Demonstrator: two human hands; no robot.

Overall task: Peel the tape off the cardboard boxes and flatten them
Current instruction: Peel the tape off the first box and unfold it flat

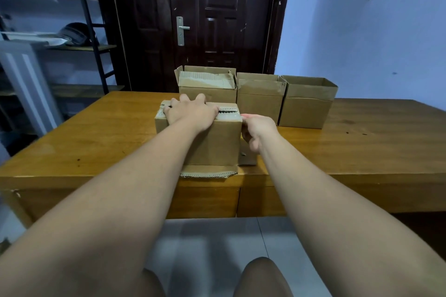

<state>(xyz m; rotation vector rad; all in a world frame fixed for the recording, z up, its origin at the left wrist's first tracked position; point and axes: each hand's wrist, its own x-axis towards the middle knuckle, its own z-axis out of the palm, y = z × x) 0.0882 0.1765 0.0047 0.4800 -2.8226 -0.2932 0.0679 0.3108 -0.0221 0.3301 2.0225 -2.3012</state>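
A small brown cardboard box (217,142) stands near the front edge of the wooden table (101,137), its lower flaps splayed out on the tabletop. A strip of clear tape (229,113) runs along the seam on its top. My left hand (190,112) lies flat on the box top, fingers spread, pressing down. My right hand (257,131) is at the box's top right corner, fingers pinched at the end of the tape.
Three more open-topped cardboard boxes stand in a row at the table's far edge: left (207,91), middle (260,99), right (306,103). A dark door (205,19) is behind them and a metal shelf (89,31) stands at the left. My knees show below.
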